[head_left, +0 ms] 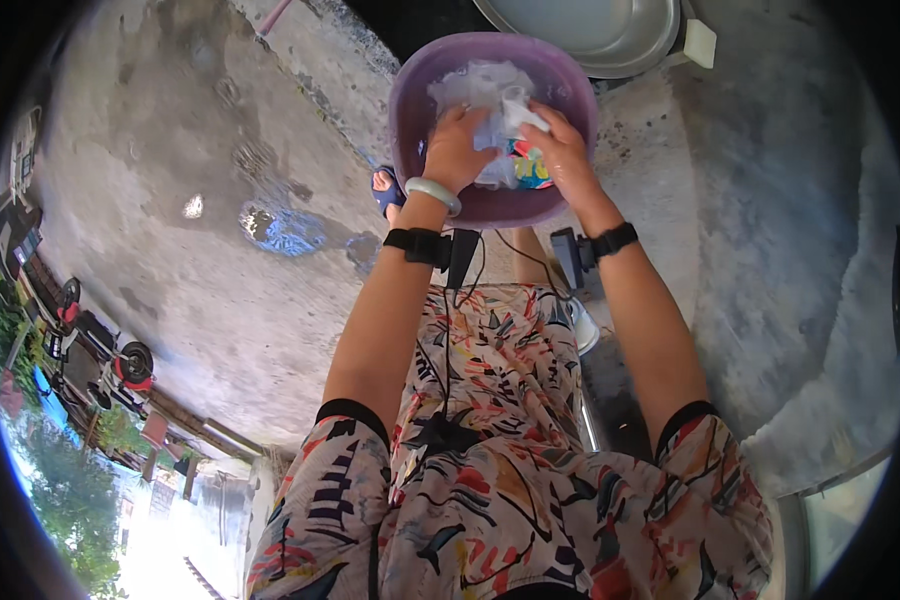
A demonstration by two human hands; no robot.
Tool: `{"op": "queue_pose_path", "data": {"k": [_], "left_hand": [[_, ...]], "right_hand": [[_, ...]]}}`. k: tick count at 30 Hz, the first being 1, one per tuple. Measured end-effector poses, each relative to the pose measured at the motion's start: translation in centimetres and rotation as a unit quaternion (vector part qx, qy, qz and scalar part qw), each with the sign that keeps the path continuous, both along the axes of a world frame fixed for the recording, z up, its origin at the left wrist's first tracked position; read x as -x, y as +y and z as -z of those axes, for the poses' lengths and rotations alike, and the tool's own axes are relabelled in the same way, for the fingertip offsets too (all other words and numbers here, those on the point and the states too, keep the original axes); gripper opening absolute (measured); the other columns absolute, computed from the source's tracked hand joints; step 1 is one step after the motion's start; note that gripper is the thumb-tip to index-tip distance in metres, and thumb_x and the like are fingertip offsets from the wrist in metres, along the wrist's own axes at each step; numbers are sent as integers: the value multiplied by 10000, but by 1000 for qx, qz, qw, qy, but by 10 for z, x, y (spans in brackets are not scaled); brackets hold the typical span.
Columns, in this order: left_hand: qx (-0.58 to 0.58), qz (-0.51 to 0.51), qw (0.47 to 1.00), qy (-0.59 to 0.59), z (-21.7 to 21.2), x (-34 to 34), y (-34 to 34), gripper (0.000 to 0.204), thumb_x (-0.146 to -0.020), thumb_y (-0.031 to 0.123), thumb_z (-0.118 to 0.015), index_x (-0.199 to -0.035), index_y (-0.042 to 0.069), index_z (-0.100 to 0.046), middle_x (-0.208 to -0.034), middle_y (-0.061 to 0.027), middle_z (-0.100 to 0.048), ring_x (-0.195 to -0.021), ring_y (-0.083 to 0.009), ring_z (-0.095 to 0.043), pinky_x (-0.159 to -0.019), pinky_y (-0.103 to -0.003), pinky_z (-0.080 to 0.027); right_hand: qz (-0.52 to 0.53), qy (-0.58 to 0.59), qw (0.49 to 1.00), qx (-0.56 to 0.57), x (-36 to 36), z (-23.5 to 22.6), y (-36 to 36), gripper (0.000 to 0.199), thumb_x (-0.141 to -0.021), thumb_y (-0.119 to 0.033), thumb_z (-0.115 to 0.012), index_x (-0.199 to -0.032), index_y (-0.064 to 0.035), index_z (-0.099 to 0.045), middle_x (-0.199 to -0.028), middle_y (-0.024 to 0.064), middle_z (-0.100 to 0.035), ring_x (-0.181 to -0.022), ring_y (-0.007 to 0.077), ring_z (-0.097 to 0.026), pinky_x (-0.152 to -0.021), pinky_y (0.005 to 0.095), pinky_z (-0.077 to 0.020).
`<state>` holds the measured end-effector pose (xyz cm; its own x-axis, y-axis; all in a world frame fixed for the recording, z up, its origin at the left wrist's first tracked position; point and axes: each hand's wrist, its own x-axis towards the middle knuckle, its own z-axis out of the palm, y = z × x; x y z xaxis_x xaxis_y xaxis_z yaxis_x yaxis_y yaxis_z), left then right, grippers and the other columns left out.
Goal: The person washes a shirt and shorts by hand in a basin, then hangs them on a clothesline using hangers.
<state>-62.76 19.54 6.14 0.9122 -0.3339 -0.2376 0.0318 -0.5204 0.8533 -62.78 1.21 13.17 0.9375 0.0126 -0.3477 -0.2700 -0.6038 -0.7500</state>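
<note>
Near the top centre of the frame, a purple basin (493,115) sits on wet concrete ground (220,250), holding soapy water and a white cloth (490,95) with a colourful patch. Both hands work close together inside it: the left hand (457,150) is closed on the cloth's near edge, and the right hand (560,150) grips a bunched fold beside it. A grey metal basin (595,35) lies just behind, at the upper edge.

Both hands (457,148) (562,150) grip wet cloth (498,100) in purple basin (410,100).
</note>
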Motion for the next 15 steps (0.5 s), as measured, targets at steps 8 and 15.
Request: {"op": "queue_pose_path", "data": {"k": [8,15], "left_hand": [[272,-172,940,115,-12,13,2,493,-804,134,-672,-1292,118,-602,-1396,-111,-543,-1216,-297,-559,-1038,-363,-407],[466,-221,844,145,-16,3,-4,516,-838,120,-649,-1346,68,-571,-1503,-134,-419,-1423,-219,-325,-1142,-302,-249]], "right_hand": [[189,132,927,-296,20,-42,-29,289,-955,-67,-480,-1219,12,-568,-1112,101,-642,-903,224,-667,-777,312,-556],[206,117,934,-269,22,-48,-24,414,-828,-169,-611,-1206,-6,-575,-1163,110,-630,-993,270,-643,-857,374,-521]]}}
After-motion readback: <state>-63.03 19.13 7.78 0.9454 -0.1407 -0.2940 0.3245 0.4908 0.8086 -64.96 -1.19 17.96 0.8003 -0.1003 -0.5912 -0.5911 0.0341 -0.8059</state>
